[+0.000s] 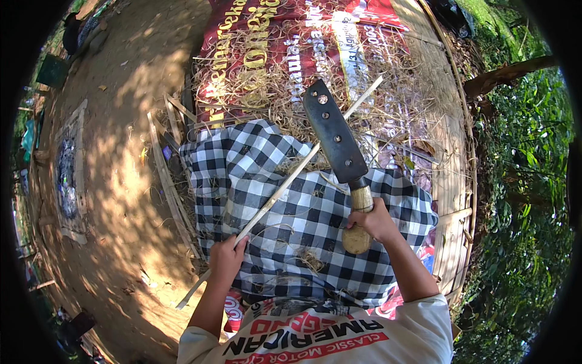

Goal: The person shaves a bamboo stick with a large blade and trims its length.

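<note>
White printed shirt [327,315] — the person's own, at the lower edge.

Left hand [227,259]: fingers closed round a pale strip [276,195], gripping it toward its lower end; a short tail pokes out below the fist.

Right hand [374,219]: fingers wrapped about the wooden handle of a broad knife [334,136], whose rounded butt shows beneath. Blade dark and oblong, pointing away and leaning left, with a row of bright round marks; rivets or holes, cannot tell.

Pale strip: slender, nearly straight, long axis from lower left to upper right, lying up and to the right of the left fingers. It passes beneath the blade near mid-length — the two cross like an X — and emerges on the far side. Contact between them cannot be told. Left hand holds the strip; right hand sits to the right of it, apart.

Checked cloth [260,188], black and white, spread rumpled under both hands.

Beyond: curled shavings [257,79] strewn over a red printed sheet [290,15]; slatted platform [451,121] to the right; leafy growth [515,182] farther out.
</note>
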Action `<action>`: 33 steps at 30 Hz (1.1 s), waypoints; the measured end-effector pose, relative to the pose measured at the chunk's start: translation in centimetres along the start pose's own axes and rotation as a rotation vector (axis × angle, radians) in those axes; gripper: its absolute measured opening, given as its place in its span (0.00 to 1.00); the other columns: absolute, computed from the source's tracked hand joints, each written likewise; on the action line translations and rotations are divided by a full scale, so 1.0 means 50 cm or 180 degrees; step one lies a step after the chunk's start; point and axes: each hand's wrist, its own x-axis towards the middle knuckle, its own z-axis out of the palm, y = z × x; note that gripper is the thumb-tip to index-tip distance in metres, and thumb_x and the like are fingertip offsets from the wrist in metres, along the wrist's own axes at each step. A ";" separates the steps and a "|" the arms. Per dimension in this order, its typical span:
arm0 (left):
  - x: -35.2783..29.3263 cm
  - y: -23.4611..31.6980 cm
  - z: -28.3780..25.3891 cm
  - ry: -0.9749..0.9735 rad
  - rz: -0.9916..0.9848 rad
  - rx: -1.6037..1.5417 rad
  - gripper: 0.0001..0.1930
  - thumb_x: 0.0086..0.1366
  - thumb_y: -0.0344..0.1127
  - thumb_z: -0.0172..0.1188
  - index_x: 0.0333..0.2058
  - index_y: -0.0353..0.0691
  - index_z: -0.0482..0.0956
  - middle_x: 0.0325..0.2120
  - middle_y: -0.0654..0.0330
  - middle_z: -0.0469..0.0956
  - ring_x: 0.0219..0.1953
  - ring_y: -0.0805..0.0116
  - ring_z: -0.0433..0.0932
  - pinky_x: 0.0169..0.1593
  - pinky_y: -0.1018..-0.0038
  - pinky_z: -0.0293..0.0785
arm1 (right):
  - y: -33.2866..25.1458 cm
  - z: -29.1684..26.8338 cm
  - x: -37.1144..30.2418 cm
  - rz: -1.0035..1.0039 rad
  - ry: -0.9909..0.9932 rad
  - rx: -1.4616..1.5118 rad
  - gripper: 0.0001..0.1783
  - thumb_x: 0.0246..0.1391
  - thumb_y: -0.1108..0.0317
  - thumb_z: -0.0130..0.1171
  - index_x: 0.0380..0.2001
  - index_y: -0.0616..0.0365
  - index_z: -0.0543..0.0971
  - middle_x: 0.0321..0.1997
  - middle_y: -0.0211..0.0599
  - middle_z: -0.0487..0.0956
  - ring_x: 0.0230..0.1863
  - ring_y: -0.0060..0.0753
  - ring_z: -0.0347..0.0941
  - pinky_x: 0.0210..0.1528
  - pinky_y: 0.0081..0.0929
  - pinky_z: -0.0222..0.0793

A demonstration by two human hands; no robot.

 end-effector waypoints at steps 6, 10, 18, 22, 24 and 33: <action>-0.004 -0.022 0.014 0.0165 0.0113 0.0299 0.19 0.63 0.46 0.60 0.21 0.37 0.75 0.11 0.48 0.71 0.16 0.46 0.74 0.20 0.58 0.67 | 0.000 -0.046 -0.006 0.0113 -0.0265 0.0465 0.10 0.36 0.79 0.61 0.26 0.67 0.73 0.22 0.40 0.77 0.24 0.34 0.76 0.31 0.31 0.74; -0.001 -0.025 0.021 0.0221 0.0166 0.0170 0.19 0.64 0.46 0.60 0.21 0.38 0.74 0.10 0.49 0.71 0.16 0.47 0.74 0.19 0.59 0.67 | -0.010 -0.048 0.017 -0.0180 -0.0049 0.0668 0.10 0.35 0.79 0.61 0.26 0.66 0.73 0.22 0.40 0.76 0.23 0.34 0.76 0.31 0.32 0.74; -0.006 -0.034 0.024 0.0287 0.0153 0.0233 0.19 0.63 0.47 0.60 0.22 0.38 0.73 0.11 0.50 0.71 0.15 0.47 0.73 0.19 0.59 0.67 | -0.017 -0.059 0.006 -0.0006 -0.0152 0.0345 0.08 0.35 0.80 0.60 0.24 0.67 0.74 0.20 0.40 0.77 0.22 0.33 0.76 0.30 0.30 0.75; -0.005 -0.035 0.031 0.0316 0.0182 0.0177 0.19 0.63 0.47 0.60 0.21 0.38 0.73 0.10 0.50 0.70 0.15 0.47 0.73 0.19 0.60 0.66 | -0.016 -0.029 0.007 -0.0035 0.0039 0.1155 0.10 0.35 0.79 0.60 0.26 0.67 0.74 0.21 0.42 0.77 0.23 0.34 0.77 0.30 0.31 0.75; 0.001 -0.028 0.029 0.0322 0.0203 0.0251 0.19 0.63 0.47 0.60 0.21 0.38 0.73 0.10 0.50 0.70 0.15 0.47 0.73 0.19 0.60 0.66 | -0.006 -0.022 -0.007 0.0072 -0.0305 0.0571 0.10 0.36 0.79 0.61 0.27 0.67 0.74 0.21 0.41 0.77 0.23 0.34 0.77 0.31 0.31 0.75; -0.003 -0.035 0.032 0.0391 0.0223 0.0295 0.19 0.63 0.48 0.60 0.21 0.38 0.74 0.11 0.50 0.71 0.16 0.48 0.74 0.20 0.61 0.67 | 0.008 -0.036 -0.009 0.0010 -0.0053 0.0846 0.10 0.35 0.80 0.61 0.26 0.67 0.74 0.21 0.40 0.76 0.22 0.33 0.76 0.30 0.31 0.74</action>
